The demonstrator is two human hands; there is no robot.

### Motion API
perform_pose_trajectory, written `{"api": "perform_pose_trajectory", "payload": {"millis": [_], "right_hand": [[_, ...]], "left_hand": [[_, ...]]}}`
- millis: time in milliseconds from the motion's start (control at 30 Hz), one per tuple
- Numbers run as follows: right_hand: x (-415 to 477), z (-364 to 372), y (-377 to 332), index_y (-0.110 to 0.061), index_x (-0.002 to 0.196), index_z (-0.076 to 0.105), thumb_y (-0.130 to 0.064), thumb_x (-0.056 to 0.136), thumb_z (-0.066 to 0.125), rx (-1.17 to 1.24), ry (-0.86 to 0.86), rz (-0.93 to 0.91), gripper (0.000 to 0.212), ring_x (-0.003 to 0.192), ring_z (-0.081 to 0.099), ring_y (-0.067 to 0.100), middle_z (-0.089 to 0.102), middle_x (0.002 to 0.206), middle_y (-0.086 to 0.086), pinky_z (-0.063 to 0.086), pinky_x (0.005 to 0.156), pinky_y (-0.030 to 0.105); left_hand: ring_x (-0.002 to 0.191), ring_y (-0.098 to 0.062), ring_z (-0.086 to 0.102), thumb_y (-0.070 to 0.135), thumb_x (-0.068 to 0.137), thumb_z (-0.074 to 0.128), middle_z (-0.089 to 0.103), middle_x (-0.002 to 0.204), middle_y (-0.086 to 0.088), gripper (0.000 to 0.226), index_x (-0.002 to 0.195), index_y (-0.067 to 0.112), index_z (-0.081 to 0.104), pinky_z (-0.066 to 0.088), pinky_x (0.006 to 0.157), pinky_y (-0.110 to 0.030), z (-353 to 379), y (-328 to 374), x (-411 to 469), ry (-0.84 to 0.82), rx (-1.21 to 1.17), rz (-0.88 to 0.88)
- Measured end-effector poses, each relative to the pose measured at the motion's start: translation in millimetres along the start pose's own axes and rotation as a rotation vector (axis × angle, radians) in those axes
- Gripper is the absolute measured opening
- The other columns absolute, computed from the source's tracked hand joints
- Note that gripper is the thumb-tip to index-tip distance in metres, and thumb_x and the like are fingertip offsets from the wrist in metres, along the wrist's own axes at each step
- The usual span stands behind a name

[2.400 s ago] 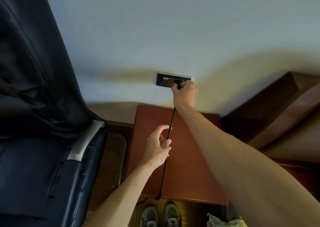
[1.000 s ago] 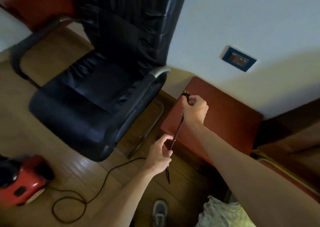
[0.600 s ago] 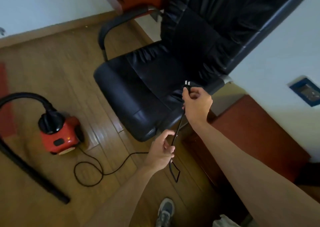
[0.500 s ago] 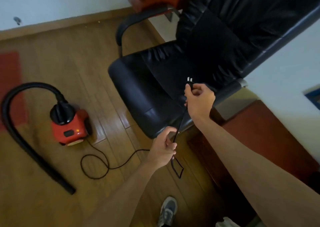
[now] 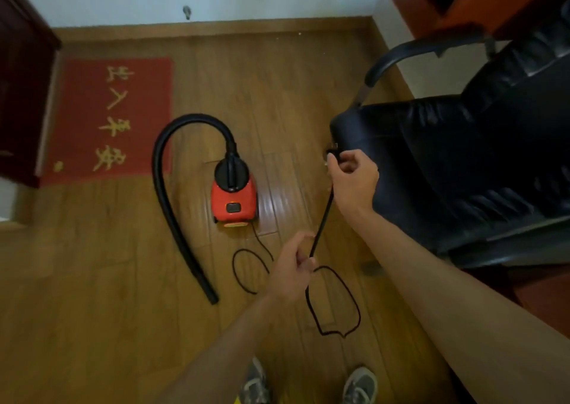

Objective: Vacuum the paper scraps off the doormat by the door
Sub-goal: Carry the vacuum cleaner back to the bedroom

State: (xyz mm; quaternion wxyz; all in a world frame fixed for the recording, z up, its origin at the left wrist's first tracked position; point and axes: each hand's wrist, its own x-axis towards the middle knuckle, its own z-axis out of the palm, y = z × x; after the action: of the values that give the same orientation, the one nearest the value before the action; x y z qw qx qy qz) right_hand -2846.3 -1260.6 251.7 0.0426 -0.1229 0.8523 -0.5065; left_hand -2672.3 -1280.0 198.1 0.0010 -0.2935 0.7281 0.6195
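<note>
**Item 1.** Vacuum cleaner (image 5: 233,200): small red canister on the wood floor (image 5: 92,280), just left of the view's centre. Judged light enough to lift one-handed, hard-shelled and likely to roll. Best hold is the black top housing where the hose joins.

**Item 2.** Hose (image 5: 172,218): black, arching from the canister's twelve o'clock round to a free end lying at its seven o'clock. Probably bendy but springy, so it is best taken near the mouth for aiming.

**Item 3.** Cord (image 5: 320,224): thin, black and limp. It leaves the canister at six o'clock, lies in loose loops (a snag risk underfoot), then rises to the hands.

**Item 4.** Left hand (image 5: 293,268): thumb and fingers pinch the cord. A slack loop hangs at its five o'clock.

**Item 5.** Right hand (image 5: 351,181): fingers curled about the plug (image 5: 332,150), whose prongs stick out at the hand's eleven o'clock. The cord runs taut between the two hands.

**Item 6.** Doormat (image 5: 108,116): red, at ten o'clock beside the dark door (image 5: 21,95), well apart from both hands. One pale scrap (image 5: 57,166) lies near its lower-left corner and looks almost weightless.
</note>
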Motion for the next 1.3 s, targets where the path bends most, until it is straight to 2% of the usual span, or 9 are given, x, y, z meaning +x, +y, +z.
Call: {"api": "perform_pose_trajectory", "payload": {"millis": [133, 267, 567, 667, 767, 900, 1000, 1133, 1300], "right_hand": [[-17, 61, -23, -0.021, 0.093, 0.062, -0.027, 0.091, 0.067, 0.014, -0.104, -0.027, 0.008, 0.071, 0.063, 0.009, 0.064, 0.076, -0.003, 0.056, 0.066, 0.027], [-19, 105, -36, -0.017, 0.092, 0.064, -0.028, 0.09, 0.068, 0.042, -0.202, -0.023, 0.012, 0.069, 0.066, 0.016, 0.066, 0.074, 0.001, 0.058, 0.065, 0.04], [15, 185, -36, -0.013, 0.092, 0.065, -0.029, 0.089, 0.068, 0.055, -0.347, 0.019, 0.017, 0.068, 0.066, 0.025, 0.067, 0.073, 0.009, 0.056, 0.065, 0.049], [29, 209, -25, -0.014, 0.092, 0.064, -0.028, 0.089, 0.069, 0.056, -0.396, 0.05, 0.015, 0.067, 0.067, 0.027, 0.067, 0.073, 0.009, 0.057, 0.064, 0.049], [43, 230, -19, -0.014, 0.093, 0.064, -0.024, 0.09, 0.069, 0.022, -0.424, 0.072, 0.012, 0.068, 0.065, 0.021, 0.067, 0.075, 0.008, 0.057, 0.064, 0.039], [61, 252, -13, -0.006, 0.097, 0.064, -0.019, 0.092, 0.068, 0.032, -0.458, 0.103, 0.014, 0.053, 0.056, -0.001, 0.065, 0.075, 0.009, 0.044, 0.048, 0.011], [70, 266, -11, -0.004, 0.098, 0.063, -0.018, 0.092, 0.067, 0.04, -0.459, 0.12, 0.015, 0.048, 0.054, -0.004, 0.062, 0.071, 0.006, 0.042, 0.045, 0.009], [81, 284, -12, -0.004, 0.099, 0.063, -0.02, 0.093, 0.067, 0.019, -0.463, 0.125, 0.017, 0.048, 0.055, -0.003, 0.063, 0.071, 0.008, 0.041, 0.044, 0.009], [91, 313, -15, -0.01, 0.096, 0.063, -0.024, 0.091, 0.068, -0.027, -0.412, 0.146, 0.015, 0.052, 0.06, 0.005, 0.067, 0.071, 0.009, 0.053, 0.052, 0.025]], "left_hand": [[0.069, -0.028, 0.056, -0.002, 0.094, 0.056, 0.046, 0.071, -0.002, 0.042, 0.127, 0.024, 0.053, 0.059, 0.074, -0.04, -49, -28, 1, 0.084, -0.012, -0.048], [0.064, -0.007, 0.04, -0.008, 0.096, 0.052, 0.038, 0.072, -0.001, 0.043, 0.122, 0.026, 0.049, 0.044, 0.06, -0.011, -82, -46, 5, 0.135, -0.042, -0.053], [0.056, -0.007, 0.038, 0.012, 0.099, 0.055, 0.034, 0.062, 0.007, 0.033, 0.107, 0.042, 0.046, 0.037, 0.059, -0.028, -124, -68, 50, 0.245, -0.104, -0.067], [0.051, -0.005, 0.039, -0.003, 0.097, 0.053, 0.035, 0.062, 0.003, 0.045, 0.108, 0.04, 0.046, 0.037, 0.056, -0.023, -131, -81, 71, 0.257, -0.094, -0.125], [0.051, -0.001, 0.043, -0.008, 0.095, 0.052, 0.038, 0.064, 0.003, 0.047, 0.114, 0.035, 0.048, 0.039, 0.054, -0.018, -135, -86, 88, 0.264, -0.108, -0.161], [0.062, -0.016, 0.051, -0.007, 0.095, 0.052, 0.04, 0.067, 0.002, 0.056, 0.109, 0.047, 0.049, 0.053, 0.067, -0.044, -140, -99, 112, 0.276, -0.14, -0.222], [0.067, -0.023, 0.052, -0.005, 0.095, 0.052, 0.041, 0.069, 0.002, 0.057, 0.106, 0.051, 0.049, 0.054, 0.07, -0.049, -146, -106, 128, 0.272, -0.146, -0.252], [0.063, -0.019, 0.048, -0.008, 0.095, 0.051, 0.038, 0.065, 0.003, 0.05, 0.112, 0.038, 0.053, 0.05, 0.065, -0.036, -156, -110, 144, 0.259, -0.2, -0.234], [0.058, -0.012, 0.044, -0.01, 0.094, 0.049, 0.038, 0.064, 0.004, 0.041, 0.123, 0.018, 0.055, 0.052, 0.063, -0.048, -181, -123, 165, 0.228, -0.248, -0.294]]}}
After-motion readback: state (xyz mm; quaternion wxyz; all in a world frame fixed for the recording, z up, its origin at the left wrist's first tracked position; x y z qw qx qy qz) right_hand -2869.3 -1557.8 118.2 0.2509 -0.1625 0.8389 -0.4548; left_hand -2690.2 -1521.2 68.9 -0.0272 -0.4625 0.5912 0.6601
